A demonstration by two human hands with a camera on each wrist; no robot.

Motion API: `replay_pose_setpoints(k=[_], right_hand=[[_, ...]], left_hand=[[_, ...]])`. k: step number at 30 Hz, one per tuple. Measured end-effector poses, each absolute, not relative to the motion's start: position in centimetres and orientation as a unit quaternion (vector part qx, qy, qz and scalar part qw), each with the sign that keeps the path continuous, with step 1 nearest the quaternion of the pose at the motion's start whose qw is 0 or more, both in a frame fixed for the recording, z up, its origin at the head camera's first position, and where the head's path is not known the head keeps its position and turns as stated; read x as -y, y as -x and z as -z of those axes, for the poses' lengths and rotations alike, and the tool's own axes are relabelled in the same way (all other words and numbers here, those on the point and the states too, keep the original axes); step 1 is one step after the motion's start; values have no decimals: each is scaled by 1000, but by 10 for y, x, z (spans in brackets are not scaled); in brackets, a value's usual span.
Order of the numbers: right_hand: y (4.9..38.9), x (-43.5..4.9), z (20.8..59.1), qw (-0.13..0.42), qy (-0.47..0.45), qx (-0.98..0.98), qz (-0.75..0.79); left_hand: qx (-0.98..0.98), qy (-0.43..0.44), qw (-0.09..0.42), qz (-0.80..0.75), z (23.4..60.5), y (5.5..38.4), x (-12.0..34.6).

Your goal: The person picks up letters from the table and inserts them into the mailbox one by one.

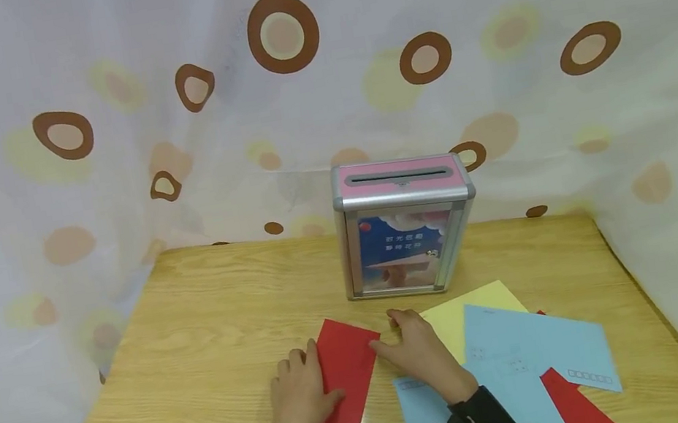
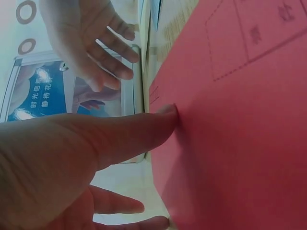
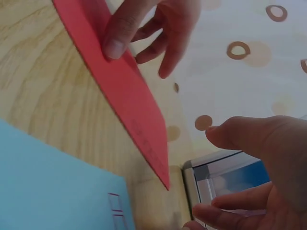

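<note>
While the left grip (image 1: pixel 302 398) pinches the red envelope (image 1: pixel 351 368), the right grip (image 1: pixel 421 350) spreads alongside.

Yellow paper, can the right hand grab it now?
Probably yes: the right hand looks empty and near, and the far edge of the yellow paper is uncovered, though a blue envelope covers part of it.

White cloth backdrop (image 1: pixel 323 114), brown rings (image 1: pixel 288 66), pale wood-grain table (image 1: pixel 201 351)

Wood-grain table (image 1: pixel 210 321): pink-topped box (image 1: pixel 405 230) upright; blue envelopes (image 1: pixel 546 341) overlapping yellow paper (image 1: pixel 454 321), red paper (image 1: pixel 577 414).
</note>
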State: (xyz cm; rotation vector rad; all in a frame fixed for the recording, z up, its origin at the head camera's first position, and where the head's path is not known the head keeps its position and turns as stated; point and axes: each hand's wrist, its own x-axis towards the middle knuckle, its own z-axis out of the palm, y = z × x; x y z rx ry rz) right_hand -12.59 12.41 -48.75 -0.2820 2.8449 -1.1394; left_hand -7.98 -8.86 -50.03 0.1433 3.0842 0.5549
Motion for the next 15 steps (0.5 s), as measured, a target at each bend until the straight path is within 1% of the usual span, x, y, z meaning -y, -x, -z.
replay_pose_setpoints(k=[6,15], right_hand=[[127,-115,494,56,80,-938,332],[125,-101,507,46,74,-952,292]], left_hand=[[-983,-44,6,-177,503,82,90],[-978,-34,33,-205,506,79,92]])
